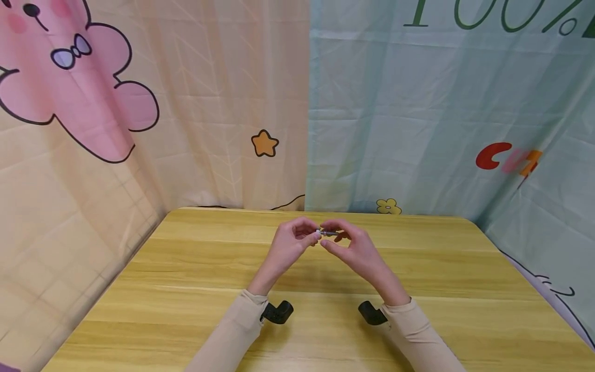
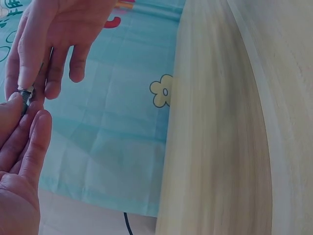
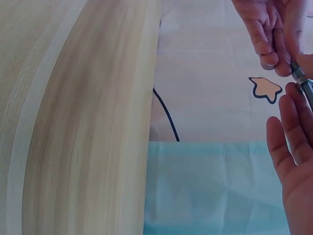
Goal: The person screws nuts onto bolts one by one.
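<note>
A small metal bolt (image 1: pixel 329 233) is held between both hands above the table, lying roughly level in the head view. My left hand (image 1: pixel 292 243) pinches one end of it between thumb and fingers. From the other side my right hand (image 1: pixel 354 249) curls its fingers about the bolt's far end, its thumb standing a little off the shaft in the head view. In the right wrist view the bolt (image 3: pixel 306 88) shows a grey sleeve or threaded part next to the right fingertips. Fingers cover much of the bolt (image 2: pixel 25 98) in the left wrist view.
A light wooden table (image 1: pixel 186 289) spreads beneath both hands. Printed curtains hang behind it, one peach-coloured (image 1: pixel 223 103) and one pale blue (image 1: pixel 372 103). Black wrist mounts (image 1: pixel 278 312) are on both forearms, below the sleeve cuffs.
</note>
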